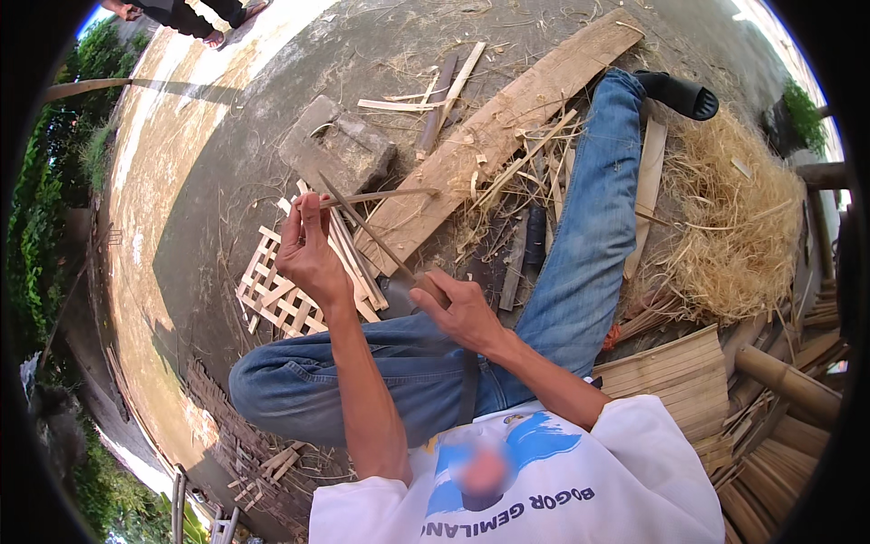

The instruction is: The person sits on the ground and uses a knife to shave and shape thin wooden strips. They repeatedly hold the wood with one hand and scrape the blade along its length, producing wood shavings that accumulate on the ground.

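Note:
My left hand (pixel 314 252) is raised above my bent left knee, its fingertips pinched on a thin bamboo strip (pixel 399 193) that points to the right. In my right hand (pixel 460 310), held in front of my lap, is the wooden handle of a long, narrow knife (pixel 381 238). Its blade slants up and left, crossing the strip close to my left fingers. Whether blade and strip touch, I cannot tell. Below my left hand lies a woven bamboo lattice (pixel 288 306), with several loose strips beside it.
A long wooden plank (pixel 517 113) runs diagonally ahead, next to a rough stone block (pixel 331 136). Right of my outstretched leg (pixel 594 190) is a heap of pale shavings (pixel 734 213). Bamboo poles (pixel 787 384) lie at the lower right. Another person's legs (pixel 195 16) show at the top left.

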Action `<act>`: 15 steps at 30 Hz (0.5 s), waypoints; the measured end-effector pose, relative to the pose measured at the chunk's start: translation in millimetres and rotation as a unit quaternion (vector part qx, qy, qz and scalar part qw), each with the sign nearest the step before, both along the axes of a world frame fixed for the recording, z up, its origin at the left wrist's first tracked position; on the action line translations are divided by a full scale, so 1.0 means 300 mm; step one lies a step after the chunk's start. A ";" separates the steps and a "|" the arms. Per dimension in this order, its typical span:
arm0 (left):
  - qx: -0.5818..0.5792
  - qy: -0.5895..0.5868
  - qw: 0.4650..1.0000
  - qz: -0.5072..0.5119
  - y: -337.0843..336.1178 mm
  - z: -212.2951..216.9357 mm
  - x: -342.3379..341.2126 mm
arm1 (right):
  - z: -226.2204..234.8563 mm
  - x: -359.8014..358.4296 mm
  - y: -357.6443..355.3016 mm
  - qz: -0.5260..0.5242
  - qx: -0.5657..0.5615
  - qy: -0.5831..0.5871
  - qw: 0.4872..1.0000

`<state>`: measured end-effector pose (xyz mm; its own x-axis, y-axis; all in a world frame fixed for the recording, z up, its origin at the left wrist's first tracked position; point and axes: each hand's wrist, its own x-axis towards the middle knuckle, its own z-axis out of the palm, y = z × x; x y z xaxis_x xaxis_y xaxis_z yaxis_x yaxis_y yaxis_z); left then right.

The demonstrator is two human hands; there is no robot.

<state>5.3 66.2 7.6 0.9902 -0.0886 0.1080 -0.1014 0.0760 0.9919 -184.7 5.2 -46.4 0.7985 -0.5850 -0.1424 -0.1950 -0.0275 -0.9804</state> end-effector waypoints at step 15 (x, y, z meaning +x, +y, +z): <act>-0.024 0.004 1.000 0.006 -0.016 0.012 0.018 | -0.255 -0.042 -0.037 -0.023 -0.024 0.131 0.991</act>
<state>10.7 61.5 11.2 0.9919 -0.0720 0.1045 -0.0952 0.1224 0.9879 -197.4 -5.9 -122.9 0.7099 -0.6316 -0.3117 -0.4440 -0.0577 -0.8942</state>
